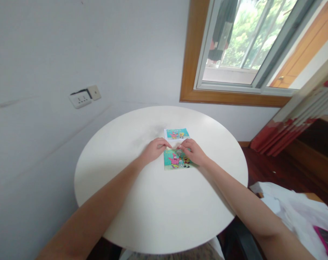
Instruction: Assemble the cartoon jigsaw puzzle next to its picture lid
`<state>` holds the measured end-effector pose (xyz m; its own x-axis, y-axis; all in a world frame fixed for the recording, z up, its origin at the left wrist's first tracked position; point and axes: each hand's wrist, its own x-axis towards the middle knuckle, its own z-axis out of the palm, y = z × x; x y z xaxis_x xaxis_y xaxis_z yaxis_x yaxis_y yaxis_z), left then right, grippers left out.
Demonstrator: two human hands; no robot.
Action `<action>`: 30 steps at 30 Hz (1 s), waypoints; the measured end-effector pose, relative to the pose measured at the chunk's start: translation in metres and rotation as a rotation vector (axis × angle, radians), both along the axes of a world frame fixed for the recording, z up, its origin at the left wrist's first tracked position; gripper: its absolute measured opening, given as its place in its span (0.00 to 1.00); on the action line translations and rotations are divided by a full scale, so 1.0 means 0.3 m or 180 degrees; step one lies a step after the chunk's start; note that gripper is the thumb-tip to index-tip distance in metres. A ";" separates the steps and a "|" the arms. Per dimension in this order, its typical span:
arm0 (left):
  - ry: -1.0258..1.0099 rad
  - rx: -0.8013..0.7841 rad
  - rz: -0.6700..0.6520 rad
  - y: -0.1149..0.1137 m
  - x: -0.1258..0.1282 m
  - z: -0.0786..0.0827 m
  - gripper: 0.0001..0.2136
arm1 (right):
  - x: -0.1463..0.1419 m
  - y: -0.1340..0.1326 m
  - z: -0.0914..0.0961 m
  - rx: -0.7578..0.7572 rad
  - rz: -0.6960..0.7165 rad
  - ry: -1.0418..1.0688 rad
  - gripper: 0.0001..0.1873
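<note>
Your left grip (pixel 155 149) and right grip (pixel 194 152) pinch the far edge of a rectangular teal cartoon-printed paper sheet (pixel 177 161), lying nearer you, between them. Your right grip covers its far right corner. Just beyond both grips lies a teal-and-white cartoon-printed paper piece (pixel 177 134); the round white worktop (pixel 106 169) extends around them.

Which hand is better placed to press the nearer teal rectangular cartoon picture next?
Probably the right hand: it partly covers the picture, while the left hand sits mostly beyond its left edge.
</note>
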<state>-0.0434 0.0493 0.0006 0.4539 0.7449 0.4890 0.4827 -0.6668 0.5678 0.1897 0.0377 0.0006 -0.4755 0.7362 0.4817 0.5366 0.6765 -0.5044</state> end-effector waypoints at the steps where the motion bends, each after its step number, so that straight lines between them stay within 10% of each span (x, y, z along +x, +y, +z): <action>1: -0.0093 0.0038 0.0251 0.015 -0.016 -0.004 0.13 | 0.004 0.006 0.001 -0.0063 -0.0066 0.0156 0.19; 7: 0.0117 0.0087 0.1133 0.095 -0.124 -0.037 0.10 | 0.032 0.028 -0.015 -0.0476 -0.0526 0.0563 0.21; 21: 0.1090 0.0417 0.0927 0.063 -0.066 -0.081 0.10 | 0.008 0.039 -0.026 -0.0287 -0.0258 -0.0055 0.14; 30: 0.1163 0.0438 0.0982 0.071 -0.067 -0.094 0.08 | -0.176 0.101 0.032 -0.0275 -0.0511 -0.0940 0.14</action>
<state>-0.0636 0.0706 -0.0276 0.3824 0.8112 0.4423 0.8203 -0.5184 0.2415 0.1370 0.0680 0.0101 -0.4598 0.8450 0.2730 0.7642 0.5331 -0.3631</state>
